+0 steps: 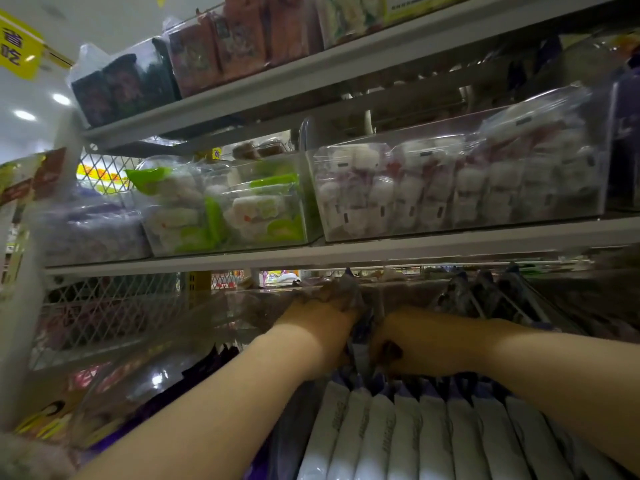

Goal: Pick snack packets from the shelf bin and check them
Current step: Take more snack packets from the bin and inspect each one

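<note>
Midway along the shelf bin (156,372), pinching one snack packet (360,344) between left hand (313,341) and right hand (415,344), fingers curled. Likely light, crinkly, slippery; best taken by the top seal.

1. Single view: head cam, wide-angle, worn by person.
2. Faces fwd, pitched up at shelves (346,252); ceiling lights (25,115) show top-left; lens bows shelf edges.
3. V. close: forearms fill btm, left hand (322,329) & right hand (422,341) on packet (360,344) at frame ctr.
</note>
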Action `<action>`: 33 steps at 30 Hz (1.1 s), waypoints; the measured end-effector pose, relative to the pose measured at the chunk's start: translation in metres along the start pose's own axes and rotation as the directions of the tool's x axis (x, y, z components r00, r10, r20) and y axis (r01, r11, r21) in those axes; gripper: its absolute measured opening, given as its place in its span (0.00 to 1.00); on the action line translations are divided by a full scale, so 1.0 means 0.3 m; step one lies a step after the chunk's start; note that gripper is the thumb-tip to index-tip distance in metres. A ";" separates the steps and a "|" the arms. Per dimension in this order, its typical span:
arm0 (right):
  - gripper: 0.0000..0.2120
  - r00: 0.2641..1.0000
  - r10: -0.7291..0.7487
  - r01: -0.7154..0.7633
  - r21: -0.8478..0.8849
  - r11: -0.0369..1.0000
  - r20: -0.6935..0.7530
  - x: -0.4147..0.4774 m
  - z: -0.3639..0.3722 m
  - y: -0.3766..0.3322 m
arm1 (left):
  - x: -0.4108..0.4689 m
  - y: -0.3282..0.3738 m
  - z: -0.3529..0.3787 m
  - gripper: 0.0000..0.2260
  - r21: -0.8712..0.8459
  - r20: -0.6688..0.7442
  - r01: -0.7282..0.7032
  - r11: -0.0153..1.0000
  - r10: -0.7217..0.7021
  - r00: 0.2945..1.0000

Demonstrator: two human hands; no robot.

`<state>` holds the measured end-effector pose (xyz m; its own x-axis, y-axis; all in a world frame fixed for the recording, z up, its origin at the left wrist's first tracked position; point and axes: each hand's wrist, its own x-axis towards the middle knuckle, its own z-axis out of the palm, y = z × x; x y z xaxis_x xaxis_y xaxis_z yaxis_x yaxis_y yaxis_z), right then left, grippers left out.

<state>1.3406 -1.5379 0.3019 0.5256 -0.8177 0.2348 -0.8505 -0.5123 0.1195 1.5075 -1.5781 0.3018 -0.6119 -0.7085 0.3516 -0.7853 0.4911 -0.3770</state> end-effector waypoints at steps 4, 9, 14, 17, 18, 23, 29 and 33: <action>0.15 0.997 -0.056 0.054 0.038 0.998 0.056 0.007 0.006 -0.001 | 0.010 -0.007 0.007 0.30 -0.028 -0.028 -0.020 0.999 0.019 0.999; 0.13 0.999 -0.039 0.040 -0.032 0.999 0.013 0.021 0.017 0.009 | 0.013 -0.022 0.005 0.26 -0.083 -0.002 -0.010 0.996 0.010 1.000; 0.12 0.995 0.052 -0.062 -0.124 0.990 -0.080 0.009 -0.014 0.037 | 0.008 -0.020 0.013 0.25 -0.107 -0.002 -0.024 0.994 0.024 1.000; 0.06 0.979 0.087 -0.097 -0.046 0.994 -0.182 0.001 -0.048 0.041 | 0.012 -0.020 0.014 0.23 -0.090 0.006 -0.032 0.995 0.033 0.999; 0.07 0.970 0.098 -0.107 -0.030 0.994 -0.222 0.000 -0.054 0.036 | 0.013 -0.019 0.015 0.22 -0.087 0.013 -0.028 0.996 0.029 0.999; 0.05 0.938 0.148 -0.129 0.080 0.988 -0.313 -0.064 -0.079 0.006 | 0.013 -0.013 0.021 0.23 -0.051 0.025 -0.009 0.999 0.010 1.000; 0.05 0.888 0.177 -0.125 0.149 0.981 -0.424 -0.247 -0.109 -0.077 | -0.062 0.024 -0.019 0.24 0.006 -0.100 0.030 1.000 -0.029 0.995; 0.08 0.805 0.113 -0.014 0.172 0.985 -0.583 -0.359 -0.094 -0.147 | -0.191 0.063 -0.015 0.16 -0.192 -0.425 -0.040 0.980 -0.046 0.904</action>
<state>1.3210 -1.4199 0.2985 0.3135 -0.5631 0.7646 -0.8411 -0.5384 -0.0516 1.5271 -1.5259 0.2785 -0.5570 -0.4479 0.6993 -0.7635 0.6076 -0.2190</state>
